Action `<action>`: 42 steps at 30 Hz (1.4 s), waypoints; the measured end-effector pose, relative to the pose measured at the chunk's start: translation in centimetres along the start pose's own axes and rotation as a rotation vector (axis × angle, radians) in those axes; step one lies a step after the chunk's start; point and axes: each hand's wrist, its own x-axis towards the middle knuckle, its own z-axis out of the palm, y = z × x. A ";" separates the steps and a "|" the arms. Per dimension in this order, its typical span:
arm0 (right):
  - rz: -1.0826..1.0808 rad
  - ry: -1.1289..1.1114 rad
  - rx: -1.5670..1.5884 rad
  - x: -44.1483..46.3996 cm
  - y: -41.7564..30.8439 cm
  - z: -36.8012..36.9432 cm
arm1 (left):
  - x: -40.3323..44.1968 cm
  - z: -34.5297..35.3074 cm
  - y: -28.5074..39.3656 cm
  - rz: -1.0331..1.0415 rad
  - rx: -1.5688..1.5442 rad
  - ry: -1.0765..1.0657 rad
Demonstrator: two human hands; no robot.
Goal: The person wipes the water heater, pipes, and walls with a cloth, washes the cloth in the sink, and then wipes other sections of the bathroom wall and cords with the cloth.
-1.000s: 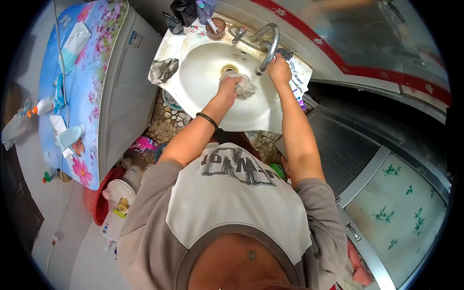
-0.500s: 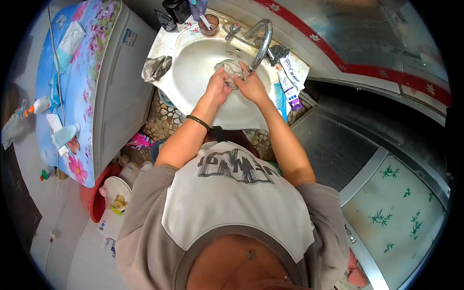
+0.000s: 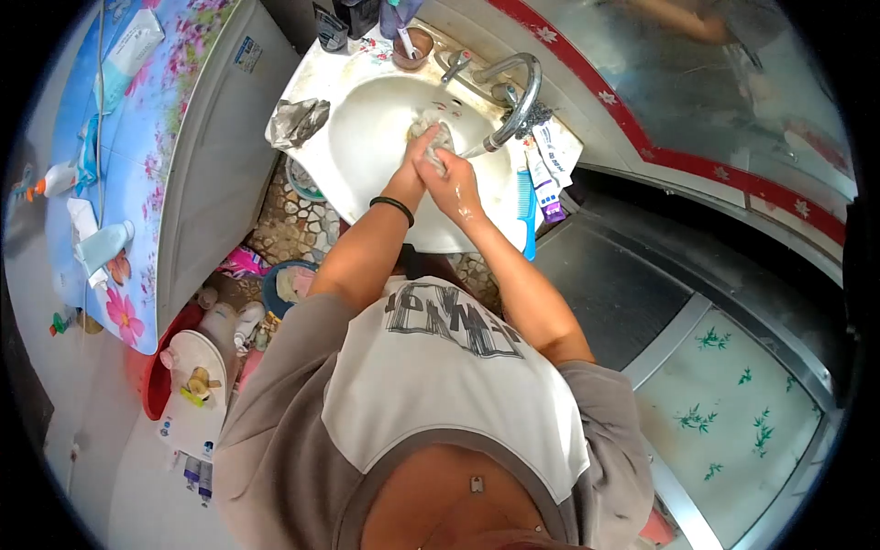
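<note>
Over the white sink basin point(image 3: 367, 137), both hands are closed round a wet, pale cloth point(image 3: 438, 145). My left hand point(image 3: 418, 156) grips its left side, and a dark bracelet circles that wrist. My right hand point(image 3: 451, 185) presses against the left one, wrapped on the cloth's lower part, with water shining on the wrist. A stream of water runs from the curved metal faucet point(image 3: 524, 115) just right of the cloth. The drain is hidden behind the hands and cloth.
A crumpled grey cloth point(image 3: 299, 123) lies on the sink's left rim. A brown cup point(image 3: 412, 48) stands at the back. Tubes point(image 3: 547, 183) and a blue comb point(image 3: 525, 206) rest on the right rim. A washing machine point(image 3: 215, 137) with a floral cover is at the left.
My right hand has come from the faucet handle to the cloth. Water now runs visibly from the spout, and both hands hold the cloth tightly together.
</note>
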 end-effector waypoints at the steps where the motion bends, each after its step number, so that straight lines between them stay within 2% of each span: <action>1: 0.028 0.052 -0.098 0.6 1.2 0.5 | -0.6 1.5 -0.5 0.069 0.121 0.128; 2: 0.056 0.105 -0.193 1.3 2.3 0.9 | -1.5 2.8 -0.6 0.138 0.246 0.256; 3: -0.017 0.309 -0.212 2.2 3.2 1.2 | -3.1 3.8 -0.4 0.124 0.287 0.238; 6: 0.235 0.304 -0.138 3.7 4.7 0.0 | -6.3 6.5 0.7 0.036 0.265 0.246; 7: 0.256 0.305 0.028 3.3 4.8 1.1 | -5.7 6.2 0.6 0.019 0.262 0.188; 10: 0.119 0.039 -0.187 1.9 1.0 0.7 | -0.9 2.4 -0.5 -0.037 0.240 0.015; 11: 0.079 0.087 -0.152 2.1 2.7 1.3 | 0.2 1.7 -0.4 -0.048 0.232 -0.042; 12: 0.147 0.100 -0.194 2.9 4.6 1.0 | 1.1 1.1 -0.6 -0.059 0.226 -0.098; 13: 0.217 0.114 -0.236 4.1 7.1 0.0 | -5.7 6.1 2.2 -0.084 0.380 0.147; 14: 0.286 0.128 -0.276 4.9 8.5 -0.9 | -5.3 5.4 1.8 -0.062 0.298 0.057; 16: 0.334 0.081 -0.152 6.0 8.5 -2.2 | -2.8 2.2 0.2 -0.017 0.134 -0.123; 17: 0.359 0.058 -0.092 6.2 8.4 -2.6 | -2.9 1.3 1.0 0.002 0.373 -0.060; 20: -0.102 -0.001 0.347 4.2 8.0 -0.2 | -5.7 3.2 2.7 -0.266 0.426 0.331; 21: -0.071 -0.057 0.327 2.6 7.3 0.5 | -3.9 1.3 2.1 -0.347 0.244 0.108; 22: -0.040 -0.113 0.307 0.5 5.0 0.5 | -2.9 0.8 1.9 -0.282 0.168 0.076; 24: -0.360 -0.013 0.011 -2.3 1.3 0.0 | -1.5 0.7 1.7 -0.147 0.006 0.006; 25: -0.347 -0.016 0.028 -2.9 0.2 -0.5 | -1.6 0.2 2.0 -0.217 0.050 -0.001; 28: -0.289 0.024 0.040 -3.3 -0.6 -0.7 | -2.0 0.7 0.1 -0.093 0.244 0.080; 29: -0.258 0.060 0.010 -2.8 0.8 -0.1 | -2.0 1.6 -0.8 -0.067 0.183 0.156; 30: -0.227 0.098 -0.022 -2.1 2.4 0.3 | -2.1 2.3 -1.5 -0.066 0.142 0.140; 32: 0.151 0.104 -0.275 0.3 5.8 0.2 | -3.3 3.7 -2.0 -0.066 0.058 0.108; 33: 0.201 0.132 -0.305 0.9 6.8 0.2 | -3.1 3.8 -1.9 -0.077 0.002 -0.027; 34: 0.252 0.161 -0.334 1.1 7.2 0.4 | -3.1 4.0 -1.5 -0.106 -0.036 0.027; 36: 0.082 0.150 -0.285 -0.6 2.8 0.4 | -3.0 4.5 -0.7 -0.168 -0.108 0.129; 37: 0.002 0.138 -0.267 -1.6 1.4 0.2 | -2.7 4.4 -0.8 -0.165 -0.121 0.103; 40: 0.256 0.154 -0.249 -0.7 5.7 -0.4 | -2.7 4.1 -0.7 -0.160 -0.200 -0.001; 41: 0.357 0.242 -0.063 -0.3 9.5 0.6 | -3.4 4.2 -0.2 -0.149 -0.256 -0.056; 42: 0.502 0.073 0.104 0.0 9.5 -0.8 | -3.9 4.3 0.3 -0.136 -0.315 -0.109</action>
